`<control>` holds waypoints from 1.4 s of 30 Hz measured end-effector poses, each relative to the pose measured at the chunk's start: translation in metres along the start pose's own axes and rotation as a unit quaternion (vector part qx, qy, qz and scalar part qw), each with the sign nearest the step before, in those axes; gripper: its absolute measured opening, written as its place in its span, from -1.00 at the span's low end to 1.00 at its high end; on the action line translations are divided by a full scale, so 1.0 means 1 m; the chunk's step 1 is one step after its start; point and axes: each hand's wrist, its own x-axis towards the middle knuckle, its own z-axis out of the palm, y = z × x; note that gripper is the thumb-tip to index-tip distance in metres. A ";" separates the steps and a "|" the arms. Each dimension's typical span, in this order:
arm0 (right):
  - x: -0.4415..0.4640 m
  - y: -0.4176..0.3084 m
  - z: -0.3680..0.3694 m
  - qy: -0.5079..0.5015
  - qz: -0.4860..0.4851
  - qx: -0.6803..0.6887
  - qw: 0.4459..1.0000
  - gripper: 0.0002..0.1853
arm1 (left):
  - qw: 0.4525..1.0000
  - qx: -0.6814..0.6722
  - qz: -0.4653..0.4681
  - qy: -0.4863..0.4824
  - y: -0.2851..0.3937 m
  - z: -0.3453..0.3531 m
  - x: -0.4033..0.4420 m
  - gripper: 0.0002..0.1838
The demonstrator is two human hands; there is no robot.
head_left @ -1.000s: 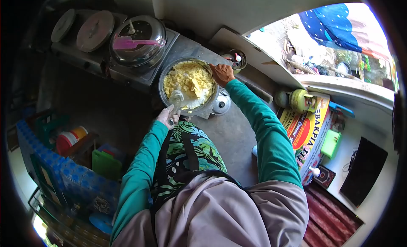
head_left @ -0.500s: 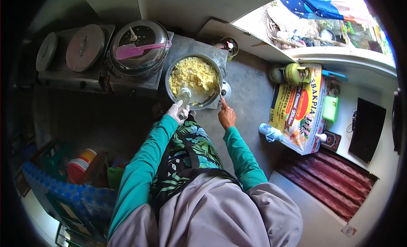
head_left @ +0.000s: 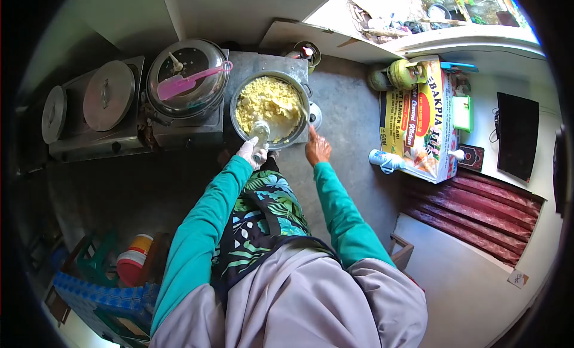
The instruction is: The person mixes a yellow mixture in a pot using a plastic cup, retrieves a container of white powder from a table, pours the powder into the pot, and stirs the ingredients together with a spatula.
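My left hand [head_left: 251, 153], in a whitish glove, is wrapped round a clear glass bottle [head_left: 261, 131] whose far end rests in the yellow crumbly food. That food [head_left: 266, 104] fills much of a round metal pot [head_left: 235, 122], with a pale white patch beside the bottle. Near the pot's right rim is my bare right hand [head_left: 317, 147], its index finger stretched toward the pot's side handle. Its other fingers look curled, and whether it holds anything is too small to tell.
Left of the pot, a domed lid [head_left: 203, 55] carries a pink spatula [head_left: 185, 84]. Two flat lids [head_left: 107, 97] lie farther left on the stove. At right stand a printed box [head_left: 421, 121], a green gas cylinder [head_left: 403, 75] and a light-blue flask [head_left: 385, 161].
My right hand has come off the pot's upper right rim and moved down beside it. My left hand keeps hold of the bottle in the pot. The camera view has shifted.
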 end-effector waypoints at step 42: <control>0.047 0.035 -0.031 -0.169 -0.116 -0.071 0.976 -0.69 | 0.994 0.098 -0.041 0.010 0.031 0.004 -0.032 -0.77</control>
